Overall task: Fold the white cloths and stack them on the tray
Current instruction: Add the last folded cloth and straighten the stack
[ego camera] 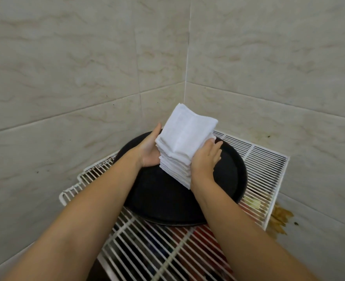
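Observation:
A tall stack of folded white cloths (184,138) stands on a round black tray (163,197), leaning a little toward the wall corner. My left hand (149,151) lies flat against the stack's left side, palm inward and fingers straight. My right hand (206,159) presses the stack's right side with straight fingers spread over the cloth edges. The stack is squeezed between both palms. Its base and the tray's middle are partly hidden behind my hands.
The tray rests on white wire racks (265,169) laid across a stand in a corner of beige tiled walls (86,78). Colourful items show dimly beneath the rack (167,252). A brown stain (280,220) marks the right wall.

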A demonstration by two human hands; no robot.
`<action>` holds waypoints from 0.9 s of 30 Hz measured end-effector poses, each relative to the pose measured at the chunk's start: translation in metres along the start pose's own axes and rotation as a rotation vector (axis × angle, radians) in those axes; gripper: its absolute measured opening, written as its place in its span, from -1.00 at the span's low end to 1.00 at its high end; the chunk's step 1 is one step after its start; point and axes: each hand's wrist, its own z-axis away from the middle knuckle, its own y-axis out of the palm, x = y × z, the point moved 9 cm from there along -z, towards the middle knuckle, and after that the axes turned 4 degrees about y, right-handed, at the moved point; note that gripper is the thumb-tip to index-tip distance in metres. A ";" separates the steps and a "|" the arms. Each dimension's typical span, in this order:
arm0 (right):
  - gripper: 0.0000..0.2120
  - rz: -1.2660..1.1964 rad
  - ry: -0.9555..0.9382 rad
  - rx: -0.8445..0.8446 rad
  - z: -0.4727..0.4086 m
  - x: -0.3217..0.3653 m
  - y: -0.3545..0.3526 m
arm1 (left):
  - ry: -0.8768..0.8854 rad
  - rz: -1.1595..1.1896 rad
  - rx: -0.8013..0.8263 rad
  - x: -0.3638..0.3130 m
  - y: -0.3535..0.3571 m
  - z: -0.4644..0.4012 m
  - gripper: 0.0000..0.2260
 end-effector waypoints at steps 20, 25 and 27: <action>-0.45 0.379 0.256 1.316 -0.055 0.039 0.066 | 0.324 0.099 -0.716 0.020 0.031 0.049 -0.51; -0.58 0.374 0.296 1.378 -0.062 0.020 0.060 | 0.175 0.092 -0.743 0.015 0.039 0.044 -0.62; -0.58 0.294 0.356 1.389 -0.066 0.016 0.059 | 0.137 0.038 -0.735 0.011 0.045 0.042 -0.69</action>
